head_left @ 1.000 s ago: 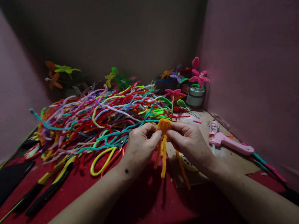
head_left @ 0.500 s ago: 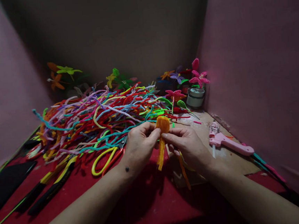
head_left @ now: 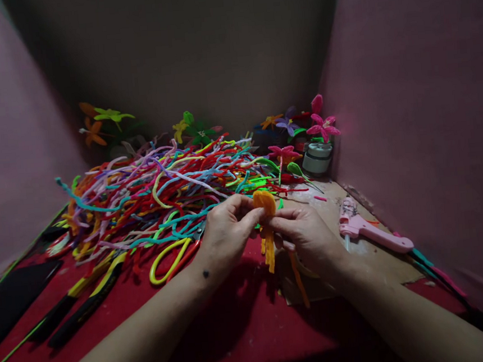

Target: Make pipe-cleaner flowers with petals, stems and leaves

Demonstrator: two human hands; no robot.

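Between my two hands is a bundle of orange pipe cleaners (head_left: 264, 202), bent into a rounded loop at the top with loose ends hanging below. My left hand (head_left: 231, 230) pinches it from the left, thumb against the base of the loop. From the other side my right hand (head_left: 307, 231) grips the same bundle just under the loop. Another orange strand (head_left: 299, 280) dangles beneath my right hand; where its upper end goes is hidden by the fingers.
A tangled heap of coloured pipe cleaners (head_left: 161, 182) lies behind my left hand. Scissors with yellow and red handles (head_left: 170, 263) and black-and-yellow pliers (head_left: 91, 298) lie left. A pink glue gun (head_left: 375, 234) rests on cardboard (head_left: 384, 267) at right. Pipe-cleaner flowers (head_left: 323, 126) stand behind.
The orange bundle has turned slightly in my fingers, and its hanging ends have swung to the right and spread apart. Both hands keep their pinch in nearly the same place.
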